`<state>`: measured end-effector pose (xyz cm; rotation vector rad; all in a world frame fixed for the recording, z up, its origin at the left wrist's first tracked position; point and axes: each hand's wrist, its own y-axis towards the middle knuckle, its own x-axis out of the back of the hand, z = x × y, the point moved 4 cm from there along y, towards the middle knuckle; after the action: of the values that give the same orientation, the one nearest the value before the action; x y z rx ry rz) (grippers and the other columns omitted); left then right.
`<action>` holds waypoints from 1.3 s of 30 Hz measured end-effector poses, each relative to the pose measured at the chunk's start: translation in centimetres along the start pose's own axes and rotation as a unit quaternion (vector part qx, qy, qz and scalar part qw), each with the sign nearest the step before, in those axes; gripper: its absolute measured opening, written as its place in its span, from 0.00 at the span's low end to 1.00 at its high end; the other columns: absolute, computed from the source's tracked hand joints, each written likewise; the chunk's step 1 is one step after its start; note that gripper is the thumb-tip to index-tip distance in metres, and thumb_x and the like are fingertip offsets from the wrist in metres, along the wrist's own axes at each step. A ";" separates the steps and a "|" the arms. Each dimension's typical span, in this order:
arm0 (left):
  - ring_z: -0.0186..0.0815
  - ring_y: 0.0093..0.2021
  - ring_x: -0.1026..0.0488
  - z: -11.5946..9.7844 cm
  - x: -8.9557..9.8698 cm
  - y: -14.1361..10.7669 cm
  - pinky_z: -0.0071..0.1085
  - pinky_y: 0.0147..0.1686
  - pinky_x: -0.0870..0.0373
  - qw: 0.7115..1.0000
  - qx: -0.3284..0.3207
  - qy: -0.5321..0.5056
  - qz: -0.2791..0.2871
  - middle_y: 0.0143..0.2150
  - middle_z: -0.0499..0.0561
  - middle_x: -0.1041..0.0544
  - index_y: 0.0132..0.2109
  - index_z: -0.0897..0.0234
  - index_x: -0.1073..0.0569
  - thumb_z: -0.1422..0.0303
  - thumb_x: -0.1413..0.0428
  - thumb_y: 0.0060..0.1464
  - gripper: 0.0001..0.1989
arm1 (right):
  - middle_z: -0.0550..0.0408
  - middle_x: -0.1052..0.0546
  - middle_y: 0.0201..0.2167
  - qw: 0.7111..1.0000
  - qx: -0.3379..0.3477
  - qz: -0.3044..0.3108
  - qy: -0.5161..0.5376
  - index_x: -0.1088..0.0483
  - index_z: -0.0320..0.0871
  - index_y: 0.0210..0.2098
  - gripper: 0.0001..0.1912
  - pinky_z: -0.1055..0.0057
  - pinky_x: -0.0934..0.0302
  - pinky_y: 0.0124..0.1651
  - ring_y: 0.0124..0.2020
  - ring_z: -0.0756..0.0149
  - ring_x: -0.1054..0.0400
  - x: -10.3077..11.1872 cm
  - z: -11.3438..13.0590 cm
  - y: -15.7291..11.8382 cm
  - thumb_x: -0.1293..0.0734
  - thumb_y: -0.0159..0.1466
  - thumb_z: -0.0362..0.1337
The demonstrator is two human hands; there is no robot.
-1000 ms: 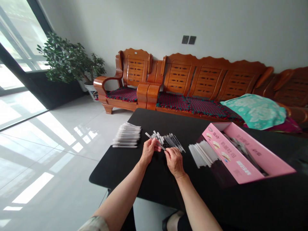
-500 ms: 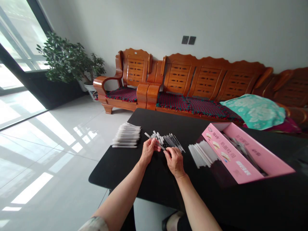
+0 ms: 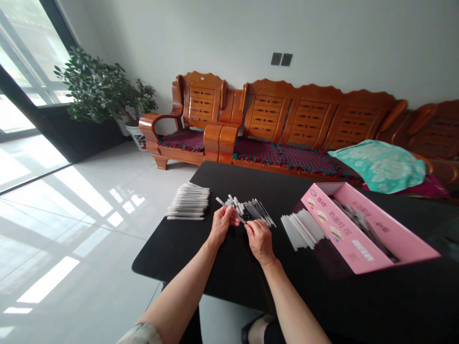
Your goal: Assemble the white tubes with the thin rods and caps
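Note:
Over the black table (image 3: 229,272), my left hand (image 3: 221,223) is closed on a thin white stick (image 3: 220,201) that slants down to the right. The fingertips of my right hand (image 3: 260,239) pinch the stick's lower end. Just beyond the hands lie short white pieces (image 3: 234,201) and a bunch of thin dark rods (image 3: 258,211). A stack of white sticks with dark ends (image 3: 189,203) is to the left. To the right, a pile of white tubes (image 3: 301,229) lies beside a pink box (image 3: 344,234).
Dark items (image 3: 362,224) fill part of the pink box. Behind the table stands a wooden sofa (image 3: 268,114) with a turquoise cloth (image 3: 382,165) on it. A potted plant (image 3: 103,91) is at the back left, near the glass door.

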<state>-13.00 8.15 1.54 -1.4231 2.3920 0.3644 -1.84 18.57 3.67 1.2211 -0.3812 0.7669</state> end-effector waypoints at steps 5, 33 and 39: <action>0.32 0.19 0.27 -0.1 0.0 -0.1 0.25 0.22 0.30 1.000 0.004 0.003 -0.003 0.22 0.52 0.24 0.34 0.69 0.28 0.47 0.42 0.51 0.25 | 0.53 0.28 0.29 0.999 -0.032 -0.022 0.018 0.31 0.43 0.36 0.05 0.64 0.40 0.41 0.33 0.63 0.35 0.1 -0.3 -0.1 0.36 0.66 0.37; 0.32 0.19 0.27 0.3 0.2 0.0 0.26 0.22 0.30 1.000 0.003 0.008 -0.005 0.22 0.52 0.24 0.34 0.69 0.28 0.47 0.43 0.51 0.25 | 0.52 0.27 0.28 0.999 -0.025 -0.005 0.021 0.31 0.43 0.34 0.08 0.65 0.40 0.40 0.33 0.62 0.34 0.0 -0.2 0.0 0.40 0.68 0.35; 0.32 0.19 0.27 0.2 0.2 0.0 0.25 0.22 0.30 1.000 0.000 0.006 -0.005 0.22 0.52 0.24 0.35 0.69 0.28 0.48 0.43 0.52 0.24 | 0.52 0.27 0.29 0.999 -0.026 0.007 0.027 0.30 0.42 0.39 0.07 0.64 0.39 0.42 0.34 0.62 0.34 0.0 -0.2 0.0 0.39 0.68 0.37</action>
<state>-13.06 8.10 1.27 -1.4411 2.3933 0.3552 -1.85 18.72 3.58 1.1473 -0.3637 0.7946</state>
